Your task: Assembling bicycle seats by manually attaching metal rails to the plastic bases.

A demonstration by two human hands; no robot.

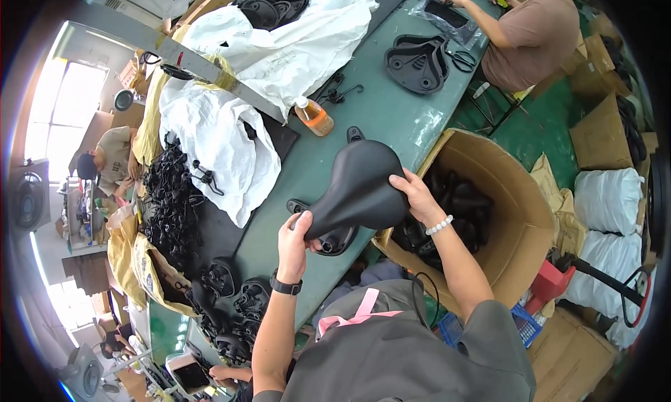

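A smooth black bicycle saddle (367, 182) is held between my two hands above the green table's edge. My left hand (293, 243) grips its narrow nose, thumb on top and the other fingers underneath. At the wide rear end, my right hand (418, 198) pinches the rim, thumb over the cover. Beneath the saddle lies a black saddle base (339, 243), partly hidden by it. Another black part with a slotted end (356, 134) pokes out beyond the saddle's far side.
To the right, an open cardboard box (514, 192) contains several black saddles. An orange bottle (314, 117), white sacks (224, 143), black clamps (175, 206) and a saddle shell (417, 63) lie on the table (391, 115). A co-worker (535, 35) sits at the far right.
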